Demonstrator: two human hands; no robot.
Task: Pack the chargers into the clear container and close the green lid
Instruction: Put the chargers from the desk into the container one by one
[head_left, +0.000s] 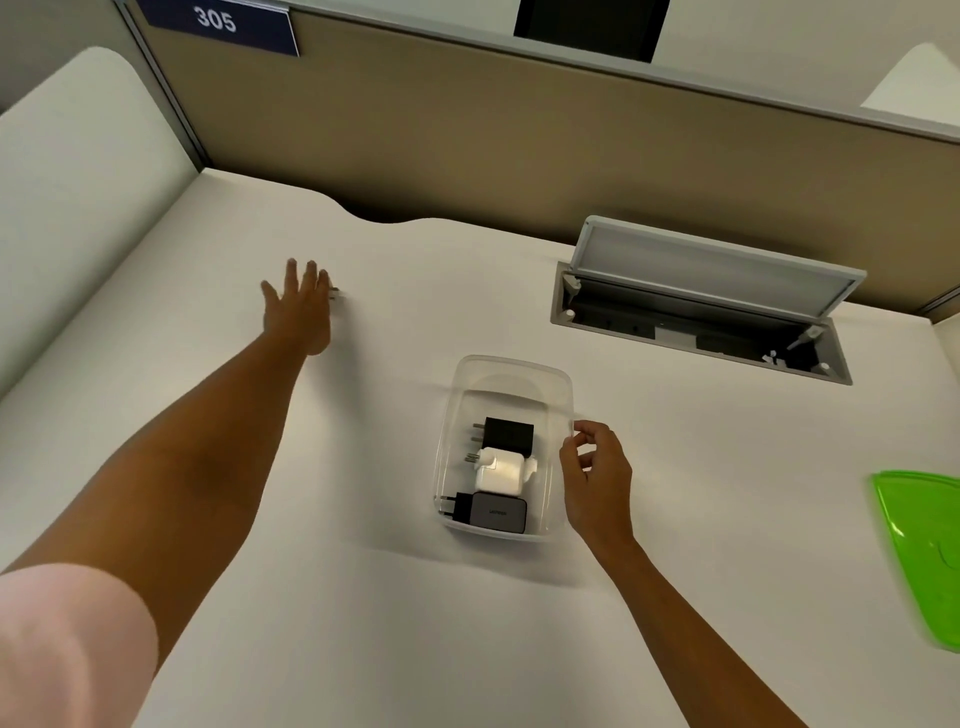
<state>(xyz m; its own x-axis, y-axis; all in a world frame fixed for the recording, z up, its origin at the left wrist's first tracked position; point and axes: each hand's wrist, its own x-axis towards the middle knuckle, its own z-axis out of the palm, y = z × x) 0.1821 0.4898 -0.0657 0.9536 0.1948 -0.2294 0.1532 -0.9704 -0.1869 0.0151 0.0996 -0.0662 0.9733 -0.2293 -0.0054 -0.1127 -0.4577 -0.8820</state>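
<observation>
The clear container (506, 371) is sitting on the white surface (363, 597), a little right of the middle, with its top open. Three chargers are lying inside it in a row from far to near: a black charger (509, 432) at the far end, a white charger (501, 472) in the middle and touching it, and a dark grey charger (496, 512) with a black two-pin plug at the near end. All three are pointing their prongs to the left.

The right hand (597, 480) is resting at the right wall of the container, fingers curled and thumb and fingertips closing on the rim there, steadying it.

The left hand (298, 309) is reaching far out to the left, well apart from the container, palm down with the fingers spread wide and flat. A small white object (335, 295), seemingly with metal prongs, is showing just beside its fingertips; the hand is covering most of it, so what it is cannot be told for sure, nor whether the fingers are touching it. A pink sleeve (67, 649) is covering the upper left arm at the near left corner.

The green lid (922, 551) is lying flat on the surface at the right edge of the view, well apart from the container and partly cut off. Far right, a grey cable hatch (717, 275) set into the surface is standing open. Beyond it a tan partition (415, 130) is running along the far side, carrying a blue sign (218, 23) reading 305.
</observation>
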